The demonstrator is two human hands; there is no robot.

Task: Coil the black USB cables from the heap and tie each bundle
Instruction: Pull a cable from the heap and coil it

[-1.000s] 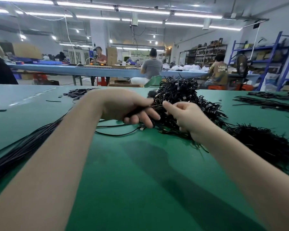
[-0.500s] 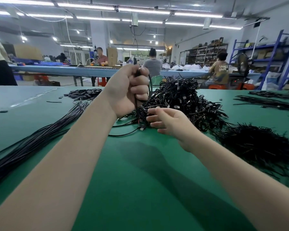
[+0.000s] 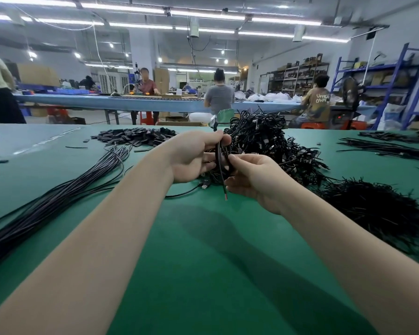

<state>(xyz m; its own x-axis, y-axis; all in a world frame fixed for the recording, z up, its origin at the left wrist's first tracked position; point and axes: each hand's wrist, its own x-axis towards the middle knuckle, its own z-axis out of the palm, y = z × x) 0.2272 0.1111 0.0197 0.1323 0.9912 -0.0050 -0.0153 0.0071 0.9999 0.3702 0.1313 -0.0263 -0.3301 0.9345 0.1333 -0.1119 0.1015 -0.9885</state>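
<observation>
Coiling one black cable over the green table, just in front of the heap.

The left hand gripped the loops with curled fingers; the right hand pinched the strands beside them, the bare tail hanging below. That loose tail could have slipped and let the coil spring open, or caught on the heap. Half a second before, the left hand was raised higher and the right reached underneath; now they met.

A black USB cable is hanging in loose loops above the green table, its bare end dangling toward six o'clock. The tangled black heap is sitting just behind, at twelve o'clock.
</observation>
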